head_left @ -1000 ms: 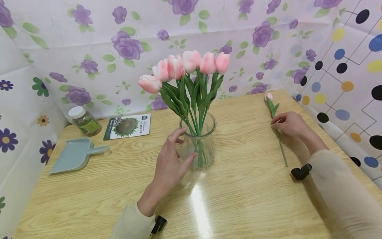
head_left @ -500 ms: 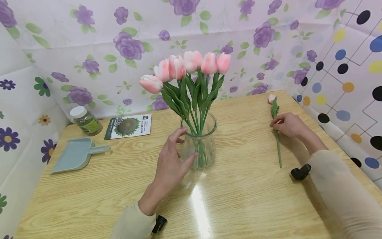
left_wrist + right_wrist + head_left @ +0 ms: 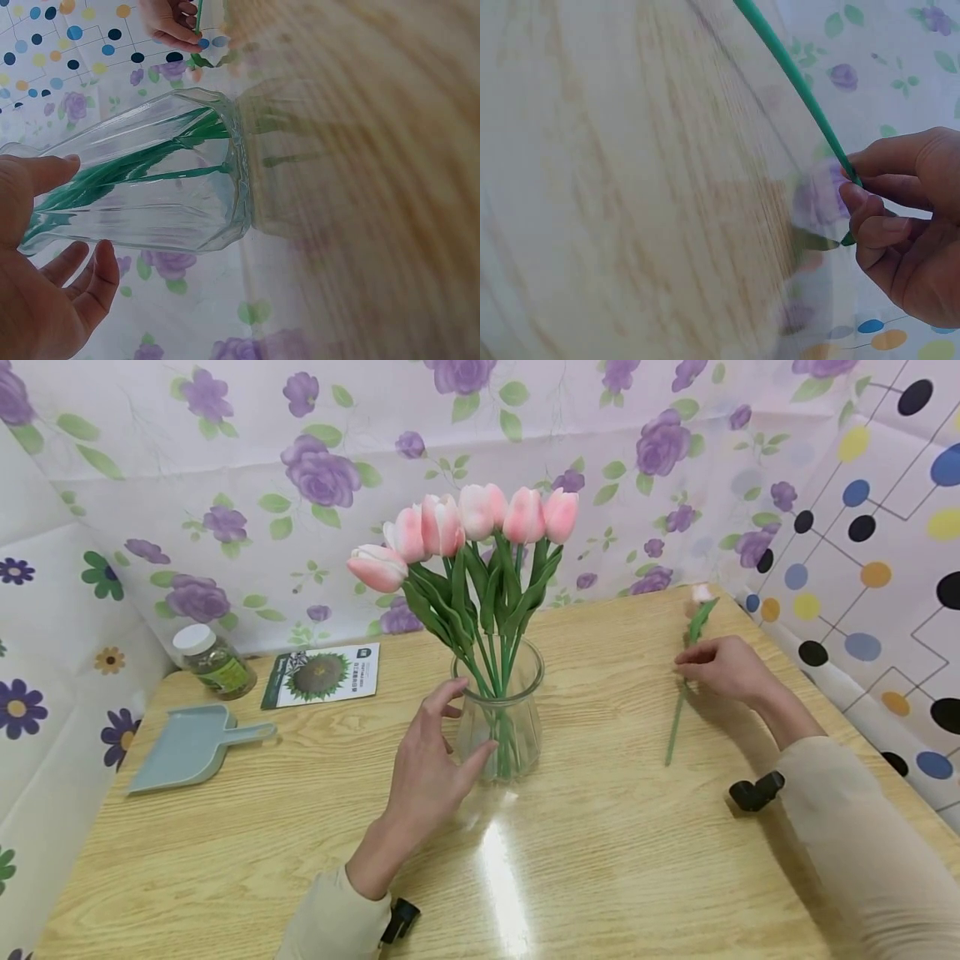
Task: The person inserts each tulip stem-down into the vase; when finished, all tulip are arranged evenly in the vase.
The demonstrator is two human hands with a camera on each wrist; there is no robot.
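Observation:
A clear glass vase [image 3: 527,735] stands mid-table with several pink and white tulips [image 3: 442,527] in it, their green stems crossing inside the glass. My left hand [image 3: 429,760] holds the vase from the left, thumb in front and fingers around the far side near the rim. At the right, my right hand [image 3: 723,668] pinches a single tulip [image 3: 675,727] by its stem between thumb and fingertips. That tulip's pale pink head points toward the back wall, and its stem end points toward me. In the right wrist view the green stem [image 3: 802,90] slants up, away from the tabletop.
On the left lie a blue-grey dustpan [image 3: 183,747] and a seed packet [image 3: 322,677] with a sunflower picture. A white-lidded jar [image 3: 216,664] stands behind the dustpan. Patterned sheets [image 3: 247,435] hang at the back and both sides of the wooden table [image 3: 585,852].
The single tulip has turned in my right hand: its stem end has swung left and its head right. My left hand and the vase stay in place.

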